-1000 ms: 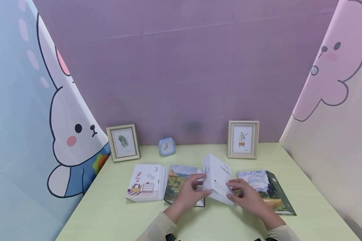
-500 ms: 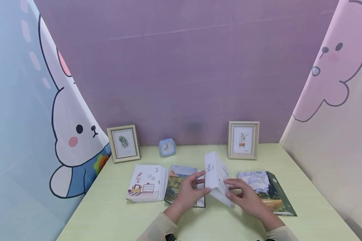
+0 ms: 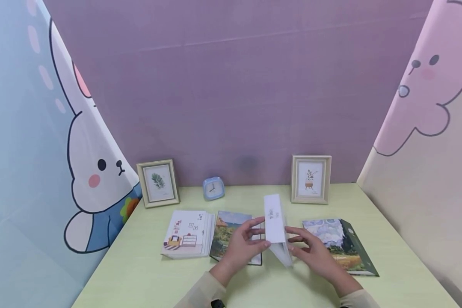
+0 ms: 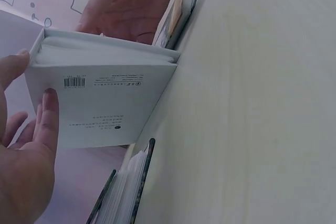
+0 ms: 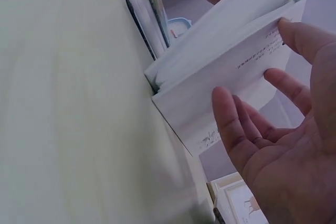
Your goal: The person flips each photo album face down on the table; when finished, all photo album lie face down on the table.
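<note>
From my head camera, a white book (image 3: 276, 229) stands on edge on the green table (image 3: 146, 273), squeezed between my left hand (image 3: 241, 246) and right hand (image 3: 313, 252), fingers straight on its covers. A landscape booklet (image 3: 228, 229) lies under my left hand, a card stack (image 3: 186, 233) beside it, a painted book (image 3: 340, 244) by my right, frames and a blue clock (image 3: 213, 188) behind. At my left wrist, flat fingers (image 4: 47, 124) press the barcoded cover. At my right wrist, spread fingers (image 5: 236, 129) touch the other cover. A second ago the book leaned open toward my right; now it stands closed.
</note>
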Motion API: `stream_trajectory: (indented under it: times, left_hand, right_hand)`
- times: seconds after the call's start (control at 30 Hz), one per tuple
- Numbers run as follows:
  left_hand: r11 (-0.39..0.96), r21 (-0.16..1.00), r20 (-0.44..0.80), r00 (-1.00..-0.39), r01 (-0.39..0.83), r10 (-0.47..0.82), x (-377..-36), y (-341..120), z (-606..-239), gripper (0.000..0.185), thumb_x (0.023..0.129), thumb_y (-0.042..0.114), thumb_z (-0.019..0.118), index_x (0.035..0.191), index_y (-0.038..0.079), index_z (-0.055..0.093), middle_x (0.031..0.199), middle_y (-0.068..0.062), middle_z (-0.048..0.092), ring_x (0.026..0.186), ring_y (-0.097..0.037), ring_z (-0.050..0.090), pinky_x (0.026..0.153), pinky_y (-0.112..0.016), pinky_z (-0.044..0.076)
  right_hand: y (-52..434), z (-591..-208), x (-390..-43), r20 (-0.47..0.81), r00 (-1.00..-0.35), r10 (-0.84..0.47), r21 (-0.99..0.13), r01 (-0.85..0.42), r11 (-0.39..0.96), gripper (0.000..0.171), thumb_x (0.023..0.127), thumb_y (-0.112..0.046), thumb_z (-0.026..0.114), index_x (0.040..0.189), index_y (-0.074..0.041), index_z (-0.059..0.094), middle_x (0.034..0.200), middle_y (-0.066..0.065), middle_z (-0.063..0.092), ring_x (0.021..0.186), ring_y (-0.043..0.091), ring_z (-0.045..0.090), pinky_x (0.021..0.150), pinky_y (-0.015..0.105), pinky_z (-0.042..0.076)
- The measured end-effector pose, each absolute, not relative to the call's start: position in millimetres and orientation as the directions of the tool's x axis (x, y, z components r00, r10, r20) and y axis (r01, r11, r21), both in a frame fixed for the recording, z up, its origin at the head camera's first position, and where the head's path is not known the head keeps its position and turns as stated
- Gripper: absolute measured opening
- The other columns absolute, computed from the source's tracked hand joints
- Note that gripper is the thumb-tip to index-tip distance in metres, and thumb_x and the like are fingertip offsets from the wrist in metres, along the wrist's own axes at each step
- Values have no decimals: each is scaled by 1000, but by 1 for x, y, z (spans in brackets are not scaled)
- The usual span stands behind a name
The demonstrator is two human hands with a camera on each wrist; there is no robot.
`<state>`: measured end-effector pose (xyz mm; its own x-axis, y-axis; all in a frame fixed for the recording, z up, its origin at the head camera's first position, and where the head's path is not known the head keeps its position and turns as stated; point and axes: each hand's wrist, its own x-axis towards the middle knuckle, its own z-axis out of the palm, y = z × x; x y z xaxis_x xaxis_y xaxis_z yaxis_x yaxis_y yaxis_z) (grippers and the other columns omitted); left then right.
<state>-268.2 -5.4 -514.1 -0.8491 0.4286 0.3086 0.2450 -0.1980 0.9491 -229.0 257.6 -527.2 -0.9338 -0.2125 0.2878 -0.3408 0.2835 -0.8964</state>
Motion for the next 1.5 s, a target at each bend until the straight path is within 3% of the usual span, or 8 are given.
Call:
stream_trajectory:
  times: [0.2,0.37,0.6,0.93,1.13,1.23,1.5]
  left_hand:
    - [-245,937,339,-825,250,453,-269,-5,-515,61,90,-3,79,147,3,56,143,-18,60,125,-33,63,99,-42,58]
    - [-211,947,315,-830,243,460,-269,-5,-516,59,91,-1,79,146,6,60,142,-15,62,125,-34,64,96,-40,60]
    - [-214,944,326,-811,251,486,-267,-5,-516,53,93,-1,77,143,4,61,156,-7,52,125,-35,63,96,-38,60]
    - [-241,928,369,-778,282,509,-265,-4,-515,50,98,3,73,145,2,58,160,-8,48,134,-42,56,106,-42,54]
    - [-233,917,398,-759,323,515,-264,-1,-516,49,98,2,71,145,0,57,157,-13,51,137,-41,54,108,-43,51]
    - [-211,920,392,-755,331,526,-263,-1,-515,48,100,4,71,145,3,57,157,-9,51,138,-38,54,109,-44,51]
    - [-72,921,366,-783,384,503,-262,-2,-516,43,100,14,73,142,9,64,147,-5,61,132,-36,60,110,-54,48]
  right_hand:
    - [259,-525,-229,317,-914,-253,-902,-373,217,51,101,-9,70,150,-11,56,147,19,55,114,31,64,81,38,63]
    - [260,-525,-229,321,-909,-266,-902,-379,205,51,102,-8,69,151,-11,55,147,20,55,114,31,63,83,37,62]
    - [258,-525,-228,335,-904,-265,-905,-387,176,52,102,-3,67,151,-7,53,146,14,57,116,29,64,86,36,62]
    - [258,-523,-228,355,-888,-292,-915,-394,84,49,103,2,61,150,4,48,141,9,61,115,27,67,89,38,63]
    - [258,-522,-228,346,-890,-297,-926,-375,45,45,107,-1,54,150,9,44,145,29,51,114,19,67,88,46,63]
    - [257,-520,-228,346,-888,-303,-928,-372,30,44,109,-2,50,150,12,41,144,31,49,114,17,67,87,50,63]
    - [258,-519,-228,354,-881,-313,-930,-368,-14,44,111,-2,44,151,15,37,143,13,56,118,15,67,86,48,63]
